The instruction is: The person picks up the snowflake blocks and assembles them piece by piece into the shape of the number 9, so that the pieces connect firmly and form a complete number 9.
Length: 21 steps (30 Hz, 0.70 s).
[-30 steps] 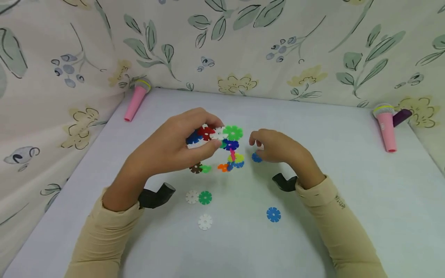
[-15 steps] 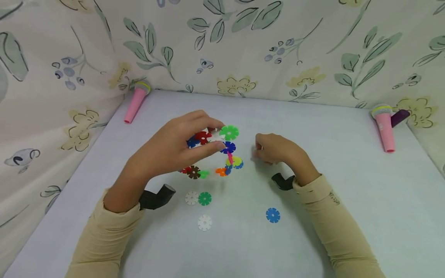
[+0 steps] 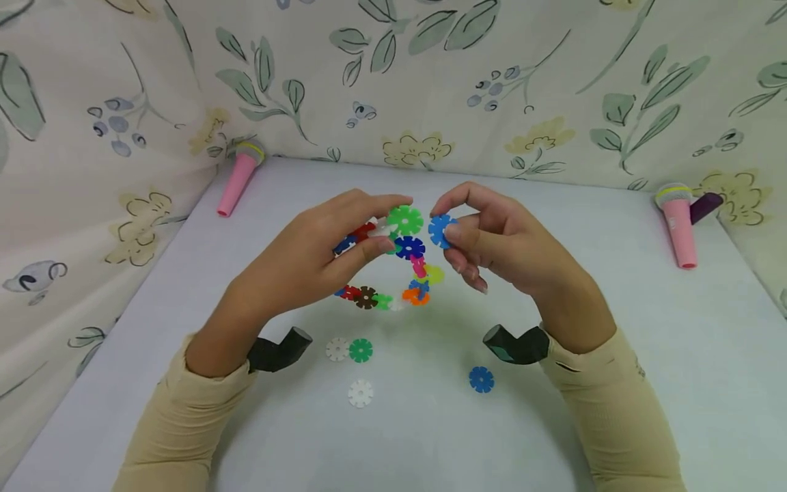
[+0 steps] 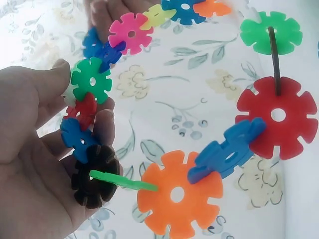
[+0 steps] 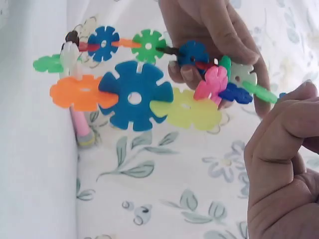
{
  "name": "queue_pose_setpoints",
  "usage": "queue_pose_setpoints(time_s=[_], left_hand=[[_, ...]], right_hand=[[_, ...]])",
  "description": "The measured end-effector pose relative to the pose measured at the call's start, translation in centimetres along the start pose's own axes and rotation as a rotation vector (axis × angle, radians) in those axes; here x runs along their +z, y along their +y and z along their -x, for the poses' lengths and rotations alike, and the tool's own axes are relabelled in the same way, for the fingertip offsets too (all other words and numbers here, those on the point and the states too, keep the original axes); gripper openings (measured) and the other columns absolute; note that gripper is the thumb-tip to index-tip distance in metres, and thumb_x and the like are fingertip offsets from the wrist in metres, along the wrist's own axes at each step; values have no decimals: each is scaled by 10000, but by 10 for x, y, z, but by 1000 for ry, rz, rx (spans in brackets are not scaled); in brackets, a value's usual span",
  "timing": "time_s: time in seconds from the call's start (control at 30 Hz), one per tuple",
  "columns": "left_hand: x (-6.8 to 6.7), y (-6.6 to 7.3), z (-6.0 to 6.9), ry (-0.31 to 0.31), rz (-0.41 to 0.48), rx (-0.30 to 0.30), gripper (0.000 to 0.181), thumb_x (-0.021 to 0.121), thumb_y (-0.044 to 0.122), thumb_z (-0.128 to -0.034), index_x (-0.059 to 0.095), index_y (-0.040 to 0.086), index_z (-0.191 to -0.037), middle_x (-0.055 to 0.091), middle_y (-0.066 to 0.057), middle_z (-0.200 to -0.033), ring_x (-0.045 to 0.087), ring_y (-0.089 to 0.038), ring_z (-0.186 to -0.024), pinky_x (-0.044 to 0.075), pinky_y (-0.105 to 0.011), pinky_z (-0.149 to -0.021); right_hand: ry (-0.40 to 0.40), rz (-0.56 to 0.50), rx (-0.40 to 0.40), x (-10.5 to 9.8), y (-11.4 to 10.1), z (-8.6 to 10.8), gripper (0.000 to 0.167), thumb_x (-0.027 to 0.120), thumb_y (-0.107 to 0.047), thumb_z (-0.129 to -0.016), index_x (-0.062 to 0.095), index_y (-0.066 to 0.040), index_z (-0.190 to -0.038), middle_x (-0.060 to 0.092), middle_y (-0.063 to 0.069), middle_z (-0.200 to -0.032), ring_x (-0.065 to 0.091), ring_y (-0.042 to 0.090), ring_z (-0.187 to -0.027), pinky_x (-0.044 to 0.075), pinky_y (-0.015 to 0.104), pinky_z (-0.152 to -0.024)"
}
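Observation:
A ring-like chain of interlocking snowflake discs (image 3: 410, 247) in many colours hangs above the table, and my left hand (image 3: 320, 246) pinches it near a white disc and a red disc. In the left wrist view a black disc, an orange disc (image 4: 177, 195) and a red disc (image 4: 278, 117) are slotted edge to edge. My right hand (image 3: 504, 236) pinches a single blue snowflake disc (image 3: 440, 231) between thumb and index finger. That disc is held just right of the chain's light green disc (image 3: 405, 221); in the head view a small gap shows between them.
On the table lie a white disc (image 3: 337, 349) beside a green disc (image 3: 361, 350), another white disc (image 3: 360, 393) and a blue disc (image 3: 481, 379). Pink microphones stand at the far left (image 3: 238, 181) and far right (image 3: 679, 229). A floral cloth (image 3: 418, 89) hangs behind.
My right hand has picked the blue disc off the table and lifted it up beside the chain. My left hand keeps its grip while the chain has shifted and turned slightly.

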State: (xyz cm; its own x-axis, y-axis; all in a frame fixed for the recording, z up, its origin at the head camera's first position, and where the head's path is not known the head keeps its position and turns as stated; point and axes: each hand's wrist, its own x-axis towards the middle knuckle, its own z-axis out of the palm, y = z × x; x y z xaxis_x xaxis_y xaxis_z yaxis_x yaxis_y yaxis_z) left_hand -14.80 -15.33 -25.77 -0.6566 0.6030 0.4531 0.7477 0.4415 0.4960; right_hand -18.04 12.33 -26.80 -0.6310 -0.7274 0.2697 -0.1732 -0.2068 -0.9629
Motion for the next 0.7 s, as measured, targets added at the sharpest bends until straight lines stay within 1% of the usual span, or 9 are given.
queue_pose_setpoints(time_s=[0.07, 0.17, 0.27, 0.37, 0.47, 0.6, 0.7], left_hand=[[1, 1, 0, -1, 10, 2, 484, 646, 236, -1001, 524, 183, -1466, 600, 49, -1162, 551, -73, -988, 517, -320, -812], [2, 2, 0, -1, 13, 9, 495, 656, 238, -994, 526, 202, -1471, 594, 63, -1109, 545, -65, -928, 507, -293, -746], [3, 3, -1, -4, 13, 20, 503, 668, 241, -987, 531, 210, -1470, 588, 66, -1097, 540, -65, -908, 495, -280, -723], [4, 4, -1, -5, -3, 47, 503, 681, 239, -977, 545, 211, -1461, 584, 59, -1084, 548, -59, -898, 487, -274, -728], [5, 5, -1, 2, -52, 93, 507, 697, 228, -962, 561, 214, -1451, 583, 42, -1051, 533, -70, -853, 462, -264, -712], [8, 6, -2, 29, -160, 168, 515, 707, 231, -945, 573, 214, -1441, 598, -6, -1027, 484, -111, -783, 412, -262, -678], [11, 6, -2, 40, -191, 196, 510, 715, 222, -932, 589, 195, -1425, 599, -38, -1027, 476, -135, -782, 400, -267, -686]], right_hand=[[-17, -20, -26, 4, -1, 0, 180, 450, 27, -1034, 527, 6, -1196, 531, 114, -689, 479, 240, -544, 433, 325, -420], [3, -14, -37, 8, -3, 0, 186, 452, 25, -1029, 565, 5, -1175, 533, 99, -675, 467, 226, -535, 407, 318, -403], [39, 4, -25, 8, -5, 1, 204, 443, 30, -1023, 590, 2, -1162, 535, 96, -664, 457, 219, -526, 387, 311, -391], [66, 14, -3, 8, -7, 2, 219, 439, 30, -1019, 615, 5, -1147, 531, 94, -651, 452, 214, -514, 378, 305, -382], [74, 14, 30, 8, -7, 2, 211, 456, 22, -1015, 634, 6, -1127, 540, 90, -643, 456, 207, -511, 385, 292, -385], [71, 17, 80, 9, -5, 2, 188, 477, 6, -1013, 641, -4, -1104, 558, 89, -637, 471, 203, -508, 405, 277, -395], [83, 22, 105, 10, -2, 1, 163, 483, -8, -1012, 632, 0, -1079, 551, 91, -626, 473, 207, -503, 400, 279, -388]])
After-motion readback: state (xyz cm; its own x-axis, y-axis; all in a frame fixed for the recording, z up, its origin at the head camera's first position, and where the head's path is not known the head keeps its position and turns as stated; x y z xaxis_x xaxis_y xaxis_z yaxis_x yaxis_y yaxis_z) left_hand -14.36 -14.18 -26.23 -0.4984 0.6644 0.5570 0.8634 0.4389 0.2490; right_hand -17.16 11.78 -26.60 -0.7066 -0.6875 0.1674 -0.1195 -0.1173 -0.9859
